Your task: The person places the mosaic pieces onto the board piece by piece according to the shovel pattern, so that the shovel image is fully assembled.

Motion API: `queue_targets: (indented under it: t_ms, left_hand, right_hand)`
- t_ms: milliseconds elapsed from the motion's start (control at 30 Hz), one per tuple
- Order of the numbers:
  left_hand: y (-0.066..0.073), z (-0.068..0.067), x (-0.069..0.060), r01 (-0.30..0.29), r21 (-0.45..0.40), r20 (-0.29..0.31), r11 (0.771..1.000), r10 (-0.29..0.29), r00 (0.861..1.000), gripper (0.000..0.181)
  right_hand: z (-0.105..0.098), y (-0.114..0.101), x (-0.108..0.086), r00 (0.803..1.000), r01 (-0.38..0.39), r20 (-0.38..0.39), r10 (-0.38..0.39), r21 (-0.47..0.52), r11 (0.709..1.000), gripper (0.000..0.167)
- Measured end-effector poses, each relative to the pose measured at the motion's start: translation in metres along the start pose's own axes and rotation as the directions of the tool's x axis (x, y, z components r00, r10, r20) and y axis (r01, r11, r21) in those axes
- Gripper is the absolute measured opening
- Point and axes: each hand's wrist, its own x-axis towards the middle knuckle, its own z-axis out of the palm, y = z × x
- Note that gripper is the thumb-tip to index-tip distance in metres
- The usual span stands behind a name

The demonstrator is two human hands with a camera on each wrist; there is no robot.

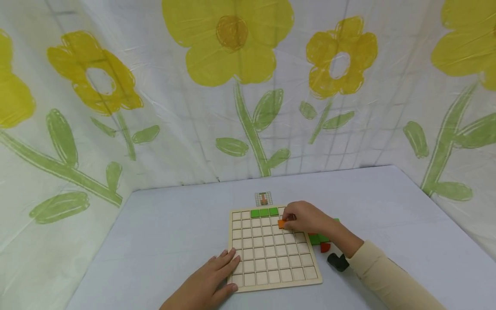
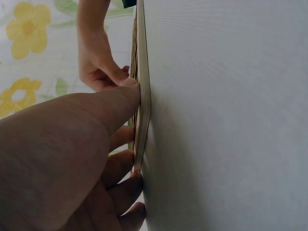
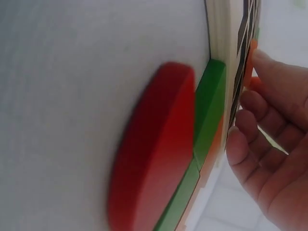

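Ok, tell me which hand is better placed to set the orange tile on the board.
Probably the right hand: it pinches the orange tile towards the far side of the gridded board, while the left hand rests along the board's left edge.

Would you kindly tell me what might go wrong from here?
The right hand, pinching an orange tile near the top row's green tiles, might nudge them. Its forearm, close to the red piece, might sweep that aside. The left hand rests on the board; a push could shift it.
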Motion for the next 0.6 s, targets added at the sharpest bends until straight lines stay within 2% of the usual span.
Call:
queue_targets:
  t_ms: [367,600]
  left_hand:
    - [0.0,0.0,-0.001,0.003,-0.012,0.004,1.0,-0.003,1.0,0.067]
    - [0.0,-0.001,0.0,0.014,-0.017,0.016,1.0,-0.014,1.0,0.07]
  right_hand:
    - [0.006,-0.014,0.008,1.0,-0.016,0.027,0.016,0.013,1.0,0.007]
    - [0.011,-0.018,0.018,0.999,-0.026,0.039,0.027,-0.031,0.999,0.01]
